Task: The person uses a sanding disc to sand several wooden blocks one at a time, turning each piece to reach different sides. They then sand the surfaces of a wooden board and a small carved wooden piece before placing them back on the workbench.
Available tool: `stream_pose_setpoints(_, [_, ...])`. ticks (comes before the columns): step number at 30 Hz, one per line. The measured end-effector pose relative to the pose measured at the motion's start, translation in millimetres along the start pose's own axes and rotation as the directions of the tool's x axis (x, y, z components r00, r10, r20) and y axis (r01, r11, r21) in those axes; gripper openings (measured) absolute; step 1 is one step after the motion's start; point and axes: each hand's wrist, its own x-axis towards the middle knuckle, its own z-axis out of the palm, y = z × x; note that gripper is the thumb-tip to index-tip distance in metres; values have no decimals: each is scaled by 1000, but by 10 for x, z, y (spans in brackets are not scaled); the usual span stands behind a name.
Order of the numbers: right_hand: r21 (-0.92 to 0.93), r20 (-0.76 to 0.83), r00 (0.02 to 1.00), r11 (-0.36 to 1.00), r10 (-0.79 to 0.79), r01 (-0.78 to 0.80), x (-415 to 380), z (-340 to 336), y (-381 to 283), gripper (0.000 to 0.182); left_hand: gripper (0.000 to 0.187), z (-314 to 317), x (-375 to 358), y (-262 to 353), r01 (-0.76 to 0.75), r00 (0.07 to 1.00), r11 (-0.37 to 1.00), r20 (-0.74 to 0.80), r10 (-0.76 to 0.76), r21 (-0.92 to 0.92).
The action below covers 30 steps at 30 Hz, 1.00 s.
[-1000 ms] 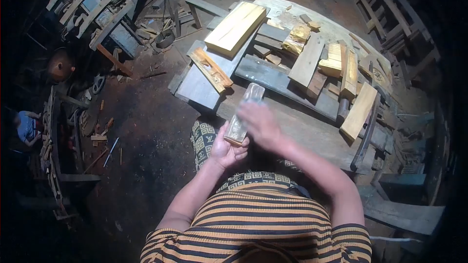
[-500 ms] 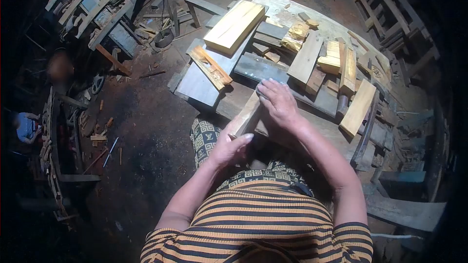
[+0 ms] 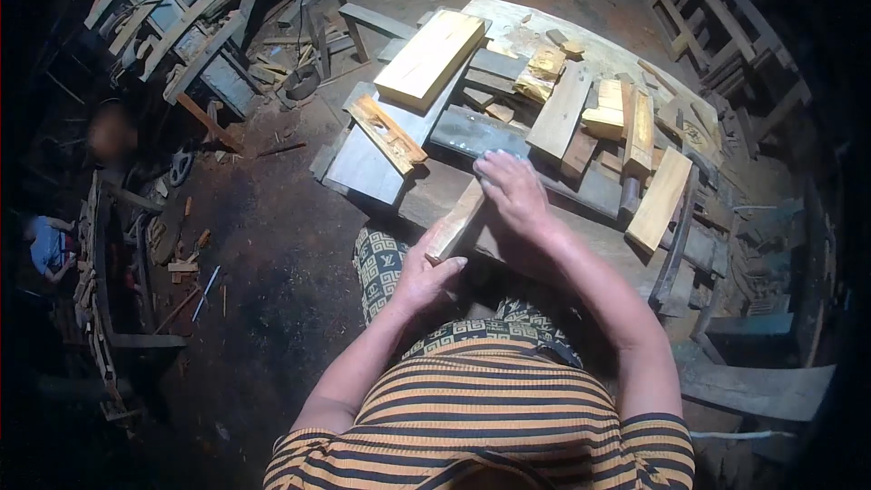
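A short wooden block point(image 3: 458, 220) slants away from my body above the near edge of the workbench. My left hand point(image 3: 425, 278) is closed around its near end, thumb along the right side. Over the block's far end lies my right hand point(image 3: 514, 187), palm down with the fingers bent and close together. Whatever is under those fingers is hidden. Just beyond them is a dark, flat-topped metal piece point(image 3: 481, 132) on the bench. To the left, a grooved wooden piece point(image 3: 388, 134) rests on a pale board point(image 3: 363, 168).
A thick yellow beam point(image 3: 429, 59) lies at the back left of the workbench point(image 3: 426, 202). Boards and offcuts, including a light plank point(image 3: 660, 200), crowd its right side. Scrap wood litters the floor point(image 3: 272, 263). Another person point(image 3: 52, 243) is at the far left.
The block has turned slightly in my left hand, and more of its pale face shows. My right hand stays at its far end. The whole view has shifted a little.
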Motion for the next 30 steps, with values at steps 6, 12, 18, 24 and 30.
stream_pose_setpoints(6, [289,158,899,890,-408,353,-597,-233,-922,34,64,-127,43,-75,-47,998,954,49,34,296])
stream_pose_setpoints(12, [-7,-57,993,994,107,-108,-333,-278,109,32,66,-87,-71,208,-97,992,529,35,125,843])
stream_pose_setpoints(18, [-27,-31,994,994,106,-107,-590,-182,175,35,81,-48,-71,52,-61,987,907,-112,118,417])
stream_pose_setpoints(24, [1,-50,993,994,109,-109,-576,-147,24,30,79,-7,-132,28,-101,990,975,-74,118,200])
stream_pose_setpoints(30, [281,-11,909,871,-417,403,-729,-269,-1127,28,69,-12,-129,-8,-110,982,898,-92,164,426])
